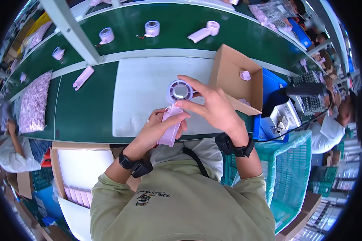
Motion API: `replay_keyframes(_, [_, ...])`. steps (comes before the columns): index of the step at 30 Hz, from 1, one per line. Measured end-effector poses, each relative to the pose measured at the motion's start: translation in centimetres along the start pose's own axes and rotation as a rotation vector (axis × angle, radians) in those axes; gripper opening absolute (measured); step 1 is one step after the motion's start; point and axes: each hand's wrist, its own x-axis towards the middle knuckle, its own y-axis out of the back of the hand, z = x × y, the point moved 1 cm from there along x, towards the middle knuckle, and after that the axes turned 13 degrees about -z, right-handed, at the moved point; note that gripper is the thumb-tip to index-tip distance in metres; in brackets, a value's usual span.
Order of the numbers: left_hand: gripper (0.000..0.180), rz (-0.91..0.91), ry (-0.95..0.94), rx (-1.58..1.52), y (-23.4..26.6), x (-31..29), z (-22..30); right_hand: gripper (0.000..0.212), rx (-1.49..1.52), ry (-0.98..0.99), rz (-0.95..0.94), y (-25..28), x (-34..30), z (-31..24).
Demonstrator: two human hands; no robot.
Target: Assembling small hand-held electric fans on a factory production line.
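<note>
Above the white mat (142, 86), in front of my body, I hold a pink handheld fan with both hands. My left hand (155, 128) is closed round its handle (171, 130), which tilts down toward me. The thumb lies across the handle. My right hand (215, 106) grips the round fan head (180, 91) between forefinger and thumb, the thumb near the joint with the handle. A silver disc sits in the middle of the ring-shaped head. My palms hide part of the handle.
Several fan heads (151, 29) stand on the green conveyor (173, 40). A loose pink handle piece (83, 78) lies left of the mat. At right are a cardboard box (233, 66), a blue bin (269, 80) and a dark power-tool-like object (305, 89). A bag of pink parts (35, 102) lies left; co-workers sit on both sides.
</note>
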Motion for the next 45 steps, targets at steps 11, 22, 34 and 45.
replay_keyframes(11, [0.055,-0.312,-0.286,-0.062,-1.2,-1.7,-1.2,0.03,-0.899,-0.565,0.113,13.0,-1.8,15.9])
replay_keyframes(22, [0.053,-0.358,-0.221,-0.235,-1.7,-0.8,-2.1,0.026,-0.622,-0.446,0.165,13.8,-3.3,12.3])
replay_keyframes(34, [0.039,-0.131,-0.272,0.315,-2.5,0.3,-3.2,0.025,0.332,-0.094,0.406,-4.3,-6.3,-1.4])
replay_keyframes(45, [0.043,-0.213,-0.143,0.11,-3.2,-0.1,-3.6,0.024,-0.26,0.047,0.445,-5.5,-8.3,-0.1])
